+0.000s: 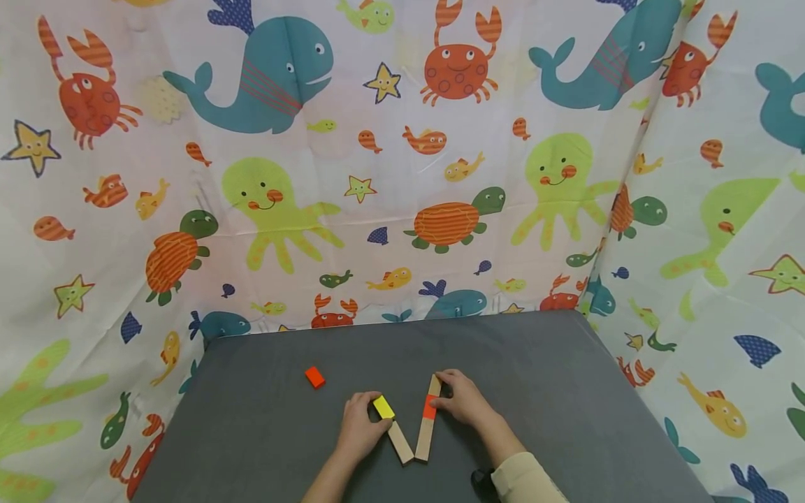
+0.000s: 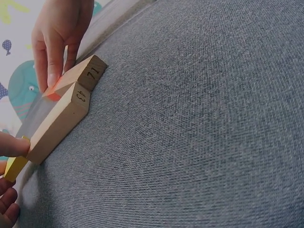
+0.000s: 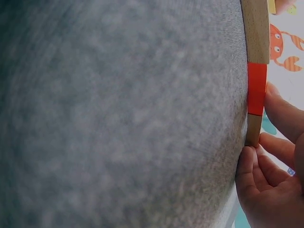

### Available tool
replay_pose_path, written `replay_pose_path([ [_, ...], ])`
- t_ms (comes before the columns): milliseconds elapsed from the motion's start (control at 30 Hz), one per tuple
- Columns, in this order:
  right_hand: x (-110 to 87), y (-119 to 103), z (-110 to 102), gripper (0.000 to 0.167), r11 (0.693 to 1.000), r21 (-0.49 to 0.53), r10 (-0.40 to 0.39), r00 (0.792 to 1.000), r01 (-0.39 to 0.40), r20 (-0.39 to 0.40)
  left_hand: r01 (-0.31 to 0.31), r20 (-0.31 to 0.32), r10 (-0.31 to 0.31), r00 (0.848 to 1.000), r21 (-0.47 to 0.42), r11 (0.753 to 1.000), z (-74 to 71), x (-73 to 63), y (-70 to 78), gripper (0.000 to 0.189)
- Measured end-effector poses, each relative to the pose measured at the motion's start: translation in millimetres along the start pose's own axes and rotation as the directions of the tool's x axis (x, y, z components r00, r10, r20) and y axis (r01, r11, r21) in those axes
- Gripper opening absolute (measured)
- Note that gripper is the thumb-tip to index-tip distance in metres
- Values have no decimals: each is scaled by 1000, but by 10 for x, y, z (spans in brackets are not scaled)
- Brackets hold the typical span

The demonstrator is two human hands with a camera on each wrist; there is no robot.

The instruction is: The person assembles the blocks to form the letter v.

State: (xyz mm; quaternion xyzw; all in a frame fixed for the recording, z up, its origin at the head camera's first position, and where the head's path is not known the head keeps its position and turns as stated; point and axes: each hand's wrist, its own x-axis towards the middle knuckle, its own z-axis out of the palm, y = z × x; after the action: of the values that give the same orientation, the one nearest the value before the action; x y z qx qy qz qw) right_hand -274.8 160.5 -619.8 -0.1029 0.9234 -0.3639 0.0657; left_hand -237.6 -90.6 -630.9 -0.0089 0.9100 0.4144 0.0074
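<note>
My left hand (image 1: 360,427) pinches a small yellow block (image 1: 383,407) between thumb and fingers. Its near end meets a plain wooden block (image 1: 400,443), marked 43 on the end face in the left wrist view. Across from it runs a second row: a wooden block marked 71 (image 1: 425,440), a red-orange block (image 1: 430,406) and a short wooden block (image 1: 435,385). The two rows meet at their near ends in a V. My right hand (image 1: 465,399) has its thumb against the red-orange block, while curled fingers hold the far end of the short wooden block (image 3: 253,129).
A loose red-orange block (image 1: 315,377) lies on the grey cloth-covered table (image 1: 534,377), beyond and left of the left hand. A dark object (image 1: 483,482) sits by the right cuff. A curtain (image 1: 390,230) printed with sea animals hangs behind and along the sides.
</note>
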Motion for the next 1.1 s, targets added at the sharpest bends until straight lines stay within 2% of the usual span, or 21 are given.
replay_pose_path([
  [500, -2, -3, -5, 65, 1000, 4, 2, 1000, -2, -5, -29, 50, 27, 998, 29, 999, -11, 26, -17, 53],
  [733, 4, -8, -14, 66, 1000, 0, -6, 1000, 6, -5, -21, 68, 19, 997, 18, 1000, -20, 36, -25, 51],
  [1100, 1, -6, -5, 66, 1000, -8, -1, 1000, 1, -2, -24, 70, 22, 997, 22, 999, -26, 30, -28, 51],
])
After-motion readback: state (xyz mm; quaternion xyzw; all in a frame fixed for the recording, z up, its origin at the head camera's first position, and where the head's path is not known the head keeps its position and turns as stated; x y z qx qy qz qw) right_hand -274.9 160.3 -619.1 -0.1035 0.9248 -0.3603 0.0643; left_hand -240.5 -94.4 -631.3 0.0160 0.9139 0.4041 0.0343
